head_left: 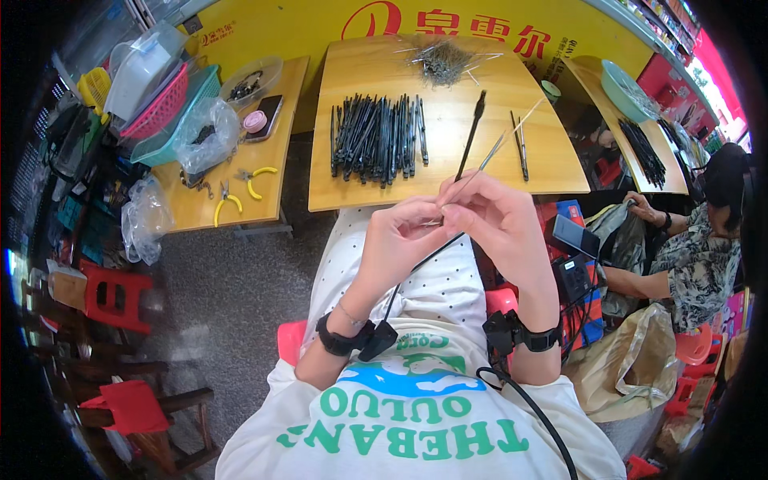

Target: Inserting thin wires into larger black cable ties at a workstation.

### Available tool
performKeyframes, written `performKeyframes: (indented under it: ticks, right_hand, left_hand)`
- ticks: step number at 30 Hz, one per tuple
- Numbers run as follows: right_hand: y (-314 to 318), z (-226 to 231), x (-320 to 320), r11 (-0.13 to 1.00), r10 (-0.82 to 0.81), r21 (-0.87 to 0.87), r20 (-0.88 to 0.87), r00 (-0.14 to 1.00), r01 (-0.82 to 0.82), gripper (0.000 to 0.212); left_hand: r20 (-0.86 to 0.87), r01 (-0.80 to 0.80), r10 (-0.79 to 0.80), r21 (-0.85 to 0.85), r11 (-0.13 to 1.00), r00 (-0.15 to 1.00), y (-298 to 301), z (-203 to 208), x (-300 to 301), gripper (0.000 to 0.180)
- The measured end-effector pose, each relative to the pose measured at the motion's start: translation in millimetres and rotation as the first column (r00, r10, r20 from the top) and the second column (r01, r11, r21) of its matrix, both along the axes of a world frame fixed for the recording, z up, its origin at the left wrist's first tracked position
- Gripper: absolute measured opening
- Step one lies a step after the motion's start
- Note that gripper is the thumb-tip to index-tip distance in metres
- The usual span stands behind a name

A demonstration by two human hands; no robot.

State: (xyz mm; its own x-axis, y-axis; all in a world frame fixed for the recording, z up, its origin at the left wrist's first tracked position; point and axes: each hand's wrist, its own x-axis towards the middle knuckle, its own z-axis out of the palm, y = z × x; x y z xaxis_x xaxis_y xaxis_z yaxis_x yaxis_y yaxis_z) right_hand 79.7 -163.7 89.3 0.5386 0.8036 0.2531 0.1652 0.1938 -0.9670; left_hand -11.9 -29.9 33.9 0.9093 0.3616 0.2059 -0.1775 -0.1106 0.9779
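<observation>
Left hand, right hand: fingertips together

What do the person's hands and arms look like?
Left hand and right hand are bare. Each forearm has a black strap with a black device. The left also wears a thin bracelet. Short white sleeves. A black cable crosses the shirt.

pliers: 2 | wire tangle: 1 | black rods: dozens (overlapping)

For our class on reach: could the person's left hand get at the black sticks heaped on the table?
Probably yes: the black sticks lie on the table just ahead of the left hand, with nothing visible in between. It seems busy pinching thin wires, though, so may need freeing first.
</observation>
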Motion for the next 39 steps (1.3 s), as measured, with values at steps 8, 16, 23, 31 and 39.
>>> performKeyframes:
  ticks: [8,16,23,31,39]
  right_hand:
    - [-10.3,-1.7,14.7,0.976,0.134,0.183,-0.095,0.986,-0.115,0.007]
    - [-10.9,11.4,6.1,0.840,-0.528,0.187,0.065,0.846,0.510,0.009]
    - [-2.7,17.5,-3.3,0.539,-0.841,0.512,0.291,0.455,0.669,0.007]
    - [6.3,-9.5,10.0,0.956,-0.293,-0.029,-0.050,0.955,0.292,0.008]
    - [7.6,-15.6,16.4,0.962,-0.271,-0.054,-0.085,0.959,0.267,0.010]
  left_hand:
    - [0.110,0.169,-0.130,-0.712,0.681,0.985,14.7,-7.3,1.2,0.022]
    - [0.139,-0.154,0.212,-0.342,0.927,0.967,8.2,-5.7,5.1,0.022]
    - [0.085,-0.244,0.255,-0.117,0.963,0.963,2.1,4.4,3.3,0.026]
    - [0.097,-0.194,0.196,-0.030,0.981,0.976,-1.8,-3.3,3.9,0.026]
    - [0.121,-0.140,0.136,0.028,0.990,0.983,-0.9,-5.0,4.1,0.023]
